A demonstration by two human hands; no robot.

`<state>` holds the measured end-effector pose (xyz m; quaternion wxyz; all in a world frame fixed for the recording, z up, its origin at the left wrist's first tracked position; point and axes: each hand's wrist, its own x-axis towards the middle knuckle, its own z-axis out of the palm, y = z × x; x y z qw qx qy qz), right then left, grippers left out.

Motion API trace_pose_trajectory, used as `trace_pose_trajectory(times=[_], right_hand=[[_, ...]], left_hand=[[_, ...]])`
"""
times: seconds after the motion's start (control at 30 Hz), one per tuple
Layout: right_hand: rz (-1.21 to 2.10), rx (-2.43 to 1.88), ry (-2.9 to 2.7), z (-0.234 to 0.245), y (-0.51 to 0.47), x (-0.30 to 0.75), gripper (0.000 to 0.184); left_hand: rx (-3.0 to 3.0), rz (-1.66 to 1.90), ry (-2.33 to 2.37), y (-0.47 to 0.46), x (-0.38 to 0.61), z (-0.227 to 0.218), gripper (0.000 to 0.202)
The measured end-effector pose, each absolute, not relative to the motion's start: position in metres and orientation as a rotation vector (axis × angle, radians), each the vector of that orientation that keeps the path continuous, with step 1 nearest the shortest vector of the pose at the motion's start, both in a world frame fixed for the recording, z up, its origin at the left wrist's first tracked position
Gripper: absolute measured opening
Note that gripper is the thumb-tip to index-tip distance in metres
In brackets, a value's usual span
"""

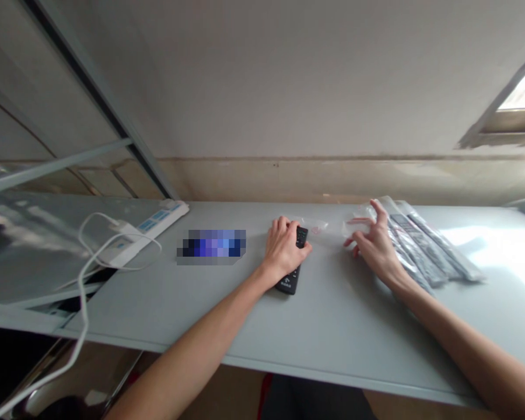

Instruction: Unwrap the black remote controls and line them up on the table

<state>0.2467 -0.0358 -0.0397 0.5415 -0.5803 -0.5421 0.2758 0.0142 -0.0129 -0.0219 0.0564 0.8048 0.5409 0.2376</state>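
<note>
A black remote control [288, 282] lies on the grey desk, its keys partly covered by my left hand [284, 248]. That hand is closed around the remote's sides, thumb on the right edge. My right hand [374, 242] is off to the right, fingers spread apart. Close to its fingertips is thin clear plastic film [352, 227]; whether they touch it I cannot tell. Several dark, long items in clear plastic sleeves [433, 245] lie side by side just right of that hand. A small clear plastic piece [315, 225] sits beyond the remote.
Left of my left hand lies a phone-like object [211, 243], blurred by pixels. A white power strip [146, 230] with a plug and a white cable [84, 297] occupies the left side. A metal frame [131, 146] rises there, and a wall [289, 87] bounds the desk's back.
</note>
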Motion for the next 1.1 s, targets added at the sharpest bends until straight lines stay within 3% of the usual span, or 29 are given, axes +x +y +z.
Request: trace_pose_trajectory(times=[0.13, 0.37, 0.43, 0.57, 0.7, 0.83, 1.1], right_hand=[[0.58, -1.372, -1.352, -0.042, -0.035, 0.252, 0.098], [0.412, -1.361, -1.505, -0.034, -0.038, 0.252, 0.106], [0.209, -1.418, -1.565, -0.029, -0.041, 0.25, 0.098], [-0.11, -1.454, -1.788, -0.024, -0.048, 0.242, 0.066], [0.082, -1.441, -2.115, -0.038, -0.053, 0.232, 0.053], [0.245, -1.503, -2.258, -0.056, -0.053, 0.23, 0.057], [0.252, -1.499, -2.275, -0.061, -0.052, 0.234, 0.061]], left_hand=[[2.473, 0.765, 1.493, -0.014, 0.013, -0.023, 0.037], [2.376, 0.515, 1.275, -0.014, 0.012, -0.02, 0.06], [2.355, 0.476, 1.282, -0.015, 0.012, -0.018, 0.06], [2.349, 0.462, 1.343, -0.017, 0.011, -0.02, 0.06], [2.36, 0.487, 1.392, -0.016, 0.011, -0.026, 0.062], [2.381, 0.494, 1.397, -0.015, 0.011, -0.028, 0.062], [2.412, 0.434, 1.334, -0.013, 0.01, -0.027, 0.074]])
